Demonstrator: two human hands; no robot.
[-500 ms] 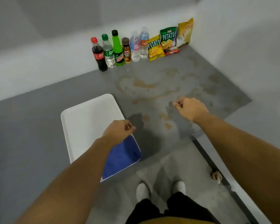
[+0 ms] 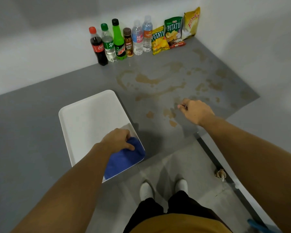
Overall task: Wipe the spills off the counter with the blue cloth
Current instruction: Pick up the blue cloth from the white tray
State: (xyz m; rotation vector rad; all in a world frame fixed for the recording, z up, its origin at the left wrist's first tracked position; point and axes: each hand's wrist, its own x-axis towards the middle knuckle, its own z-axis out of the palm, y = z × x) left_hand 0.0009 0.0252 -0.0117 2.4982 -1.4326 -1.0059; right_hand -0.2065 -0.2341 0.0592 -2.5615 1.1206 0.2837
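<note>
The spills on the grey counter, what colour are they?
Light brown, tan patches: the spills show best in the head view, the only one.

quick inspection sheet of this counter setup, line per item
surface: grey counter, brown spills across its right half
job's things: blue cloth at near end of white tray
clutter: six bottles and snack bags along back wall
grippers: left hand gripping the cloth; right hand over the spills, fingers curled, holding nothing seen
cables: nothing seen
surroundings: white walls, concrete floor, small object on floor
</note>
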